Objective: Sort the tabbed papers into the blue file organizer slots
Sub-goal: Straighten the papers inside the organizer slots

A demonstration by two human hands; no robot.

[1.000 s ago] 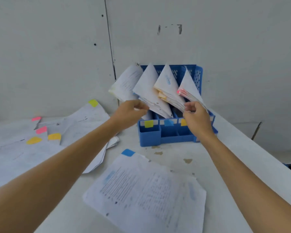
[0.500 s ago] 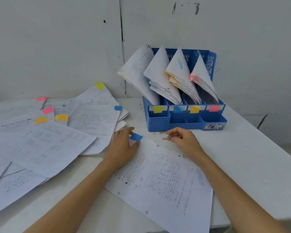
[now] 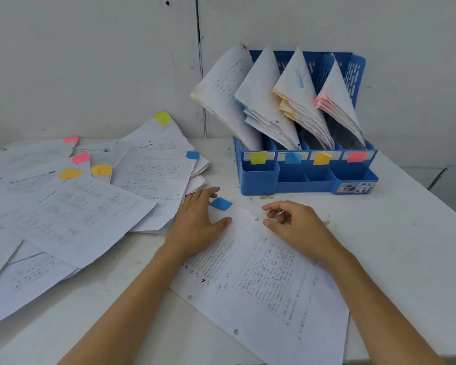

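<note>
A printed sheet with a blue tab [image 3: 261,280] lies flat in front of me on the white table [image 3: 406,233]. My left hand [image 3: 198,222] rests flat on its upper left corner, thumb on the paper beside the blue tab [image 3: 221,203]. My right hand [image 3: 295,225] touches the sheet's top edge, fingers loosely curled, holding nothing. The blue file organizer [image 3: 308,175] stands behind, against the wall. Its four slots bear yellow, blue, orange and pink labels, and each holds leaning papers.
A loose spread of tabbed papers [image 3: 71,206] covers the table's left side, with pink, orange, yellow and blue tabs showing. The white wall [image 3: 90,61] rises right behind table and organizer. The table's right edge runs diagonally past the organizer.
Both hands came down from the papers in the organizer to the blue-tabbed sheet on the table. Over the last half second they hardly shifted.
</note>
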